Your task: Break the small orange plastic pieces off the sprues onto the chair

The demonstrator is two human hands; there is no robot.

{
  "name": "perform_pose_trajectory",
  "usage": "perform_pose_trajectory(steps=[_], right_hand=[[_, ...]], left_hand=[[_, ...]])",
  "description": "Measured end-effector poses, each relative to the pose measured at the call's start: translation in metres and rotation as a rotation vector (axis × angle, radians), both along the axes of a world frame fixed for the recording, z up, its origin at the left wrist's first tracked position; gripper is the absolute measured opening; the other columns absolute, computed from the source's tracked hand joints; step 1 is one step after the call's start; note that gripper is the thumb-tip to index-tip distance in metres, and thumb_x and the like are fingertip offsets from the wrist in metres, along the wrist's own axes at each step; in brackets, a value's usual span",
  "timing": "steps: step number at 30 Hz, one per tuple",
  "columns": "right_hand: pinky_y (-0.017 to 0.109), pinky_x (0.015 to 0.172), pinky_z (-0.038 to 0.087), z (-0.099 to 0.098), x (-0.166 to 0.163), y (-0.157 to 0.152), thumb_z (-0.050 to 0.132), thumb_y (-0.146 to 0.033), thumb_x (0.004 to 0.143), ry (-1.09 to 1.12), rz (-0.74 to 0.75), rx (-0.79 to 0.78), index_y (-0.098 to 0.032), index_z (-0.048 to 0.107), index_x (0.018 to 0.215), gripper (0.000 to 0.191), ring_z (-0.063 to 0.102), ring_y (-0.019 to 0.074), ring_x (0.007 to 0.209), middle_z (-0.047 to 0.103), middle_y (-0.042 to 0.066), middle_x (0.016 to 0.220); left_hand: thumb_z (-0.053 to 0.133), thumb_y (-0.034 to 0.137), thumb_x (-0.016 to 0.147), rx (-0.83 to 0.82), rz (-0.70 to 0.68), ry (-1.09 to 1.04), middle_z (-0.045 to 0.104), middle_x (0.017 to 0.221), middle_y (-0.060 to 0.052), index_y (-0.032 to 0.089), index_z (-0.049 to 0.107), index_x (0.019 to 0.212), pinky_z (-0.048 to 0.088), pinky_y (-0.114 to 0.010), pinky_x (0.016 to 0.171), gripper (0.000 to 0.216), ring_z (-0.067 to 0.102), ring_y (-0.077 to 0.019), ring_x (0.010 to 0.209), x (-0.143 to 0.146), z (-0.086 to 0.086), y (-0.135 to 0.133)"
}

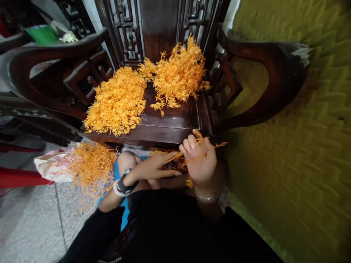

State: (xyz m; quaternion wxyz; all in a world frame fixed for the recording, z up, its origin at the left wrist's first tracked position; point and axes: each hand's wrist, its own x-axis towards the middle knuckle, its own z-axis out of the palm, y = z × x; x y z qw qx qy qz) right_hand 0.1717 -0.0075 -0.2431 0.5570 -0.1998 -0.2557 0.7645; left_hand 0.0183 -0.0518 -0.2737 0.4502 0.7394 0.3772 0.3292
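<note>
My right hand (199, 157) is closed around a few thin orange strands (216, 147) just in front of the dark wooden chair seat (170, 126). My left hand (156, 166), wearing a watch and bead bracelet, pinches the other end of the same strands beside it. On the seat lie two heaps of the orange strands: a dense flat pile (116, 102) on the left and a looser tangled pile (179, 75) at the back right. A further bunch of strands (91, 166) spills from a printed bag (52, 166) by my left knee.
The carved chair has curved armrests on the left (41, 62) and right (274, 73). A yellow-green textured surface (296, 164) fills the right side. Grey speckled floor (30, 223) lies at the lower left, with a red bar (19, 177) beside the bag.
</note>
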Motion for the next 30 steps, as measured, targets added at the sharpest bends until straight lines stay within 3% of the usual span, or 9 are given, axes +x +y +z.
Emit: perform_pose_trajectory(steps=[3, 7, 10, 15, 20, 23, 25, 27, 30], right_hand=[[0.027, 0.075, 0.05, -0.005, 0.002, 0.003, 0.055, -0.029, 0.084, -0.098, -0.008, 0.054, -0.024, 0.062, 0.095, 0.014, 0.049, 0.0091, 0.062, 0.047, -0.005, 0.068], [0.035, 0.091, 0.05, -0.02, 0.006, 0.007, 0.057, -0.029, 0.085, -0.191, 0.138, 0.064, -0.023, 0.062, 0.096, 0.014, 0.062, 0.0138, 0.084, 0.062, -0.002, 0.079], [0.04, 0.088, 0.054, -0.031, 0.008, 0.004, 0.058, -0.035, 0.085, -0.217, 0.287, 0.002, -0.022, 0.061, 0.1, 0.021, 0.062, 0.0211, 0.104, 0.068, 0.004, 0.1], [0.041, 0.081, 0.057, -0.05, 0.01, -0.013, 0.061, -0.054, 0.082, -0.192, 0.508, -0.104, -0.02, 0.061, 0.114, 0.046, 0.052, 0.0273, 0.124, 0.057, 0.012, 0.132], [0.037, 0.09, 0.054, -0.064, 0.014, -0.037, 0.069, -0.048, 0.079, -0.173, 0.578, -0.223, -0.024, 0.066, 0.11, 0.04, 0.062, 0.021, 0.11, 0.065, 0.008, 0.123], [0.031, 0.078, 0.056, -0.067, 0.016, -0.048, 0.072, -0.044, 0.078, -0.222, 0.61, -0.28, -0.021, 0.07, 0.102, 0.034, 0.068, 0.018, 0.088, 0.072, 0.007, 0.104], [0.027, 0.069, 0.056, -0.066, 0.016, -0.051, 0.071, -0.041, 0.079, -0.276, 0.594, -0.294, -0.021, 0.072, 0.095, 0.025, 0.068, 0.0155, 0.075, 0.073, 0.005, 0.09], [0.026, 0.066, 0.056, -0.066, 0.017, -0.05, 0.072, -0.039, 0.079, -0.346, 0.538, -0.284, -0.022, 0.074, 0.089, 0.02, 0.067, 0.0154, 0.071, 0.073, 0.003, 0.081], [0.025, 0.069, 0.055, -0.065, 0.016, -0.045, 0.075, -0.038, 0.075, -0.452, 0.493, -0.226, -0.021, 0.076, 0.083, 0.019, 0.068, 0.0157, 0.073, 0.073, 0.003, 0.08]], left_hand=[[0.055, 0.041, 0.09, -0.288, 0.203, -0.347, 0.057, 0.062, 0.0, 0.016, 0.067, 0.092, 0.04, -0.025, 0.057, 0.028, 0.05, -0.012, 0.055, 0.004, -0.024, -0.008], [0.057, 0.049, 0.087, -0.435, 0.436, -0.647, 0.04, 0.049, 0.002, 0.015, 0.047, 0.053, 0.031, -0.024, 0.051, 0.049, 0.037, -0.0086, 0.049, -0.009, -0.04, -0.02], [0.052, 0.054, 0.087, -0.478, 0.472, -0.745, 0.025, 0.043, 0.006, 0.018, 0.033, 0.049, 0.028, -0.023, 0.046, 0.056, 0.027, -0.0067, 0.041, -0.014, -0.043, -0.028], [0.064, 0.049, 0.08, -0.542, 0.613, -0.9, 0.021, 0.043, 0.008, 0.017, 0.039, 0.054, 0.018, -0.021, 0.041, 0.048, 0.016, -0.0045, 0.038, -0.012, -0.047, -0.033], [0.062, 0.047, 0.083, -0.461, 0.711, -0.867, 0.022, 0.047, 0.008, 0.014, 0.065, 0.09, 0.02, -0.022, 0.046, 0.034, 0.018, -0.0062, 0.043, -0.012, -0.052, -0.031], [0.055, 0.053, 0.087, -0.398, 0.758, -0.756, 0.028, 0.05, 0.007, 0.015, 0.064, 0.107, 0.021, -0.022, 0.047, 0.044, 0.024, -0.0076, 0.045, -0.011, -0.055, -0.032], [0.036, 0.067, 0.089, -0.34, 0.806, -0.696, 0.034, 0.051, 0.004, 0.016, 0.062, 0.107, 0.026, -0.024, 0.047, 0.061, 0.032, -0.0105, 0.046, -0.009, -0.057, -0.036], [0.023, 0.078, 0.084, -0.149, 0.972, -0.586, 0.043, 0.061, 0.0, 0.017, 0.059, 0.109, 0.035, -0.027, 0.052, 0.075, 0.043, -0.0148, 0.055, -0.004, -0.059, -0.041], [0.053, 0.084, 0.066, 0.317, 1.232, -0.128, 0.053, 0.101, -0.01, 0.021, 0.052, 0.122, 0.044, -0.037, 0.076, 0.085, 0.052, -0.0254, 0.092, 0.006, -0.056, -0.052]])
